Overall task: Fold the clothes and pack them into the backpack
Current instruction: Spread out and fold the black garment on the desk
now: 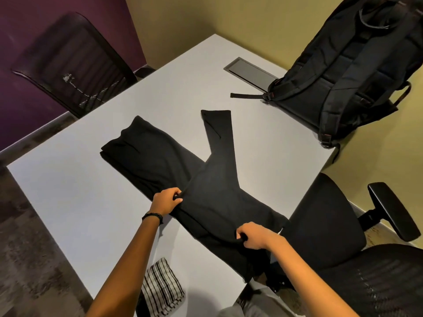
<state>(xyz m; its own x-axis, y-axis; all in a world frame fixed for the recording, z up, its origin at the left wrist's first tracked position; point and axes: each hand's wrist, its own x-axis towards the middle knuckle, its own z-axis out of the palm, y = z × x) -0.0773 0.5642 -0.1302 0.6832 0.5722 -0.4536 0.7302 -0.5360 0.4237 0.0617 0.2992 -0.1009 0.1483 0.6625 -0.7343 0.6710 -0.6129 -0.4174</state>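
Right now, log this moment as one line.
step: folding | left hand: grips black garment | right hand: grips black garment | backpack: on table, far right

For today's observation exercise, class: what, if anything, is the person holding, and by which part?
The black garment: the left hand pinches the cloth at its left edge, and the right hand grips its near edge.

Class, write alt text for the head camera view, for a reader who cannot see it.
The left hand and right hand each grip the edge of a black garment spread on a white table. A black backpack stands at the table's far right corner, and a striped cloth lies at the near edge.
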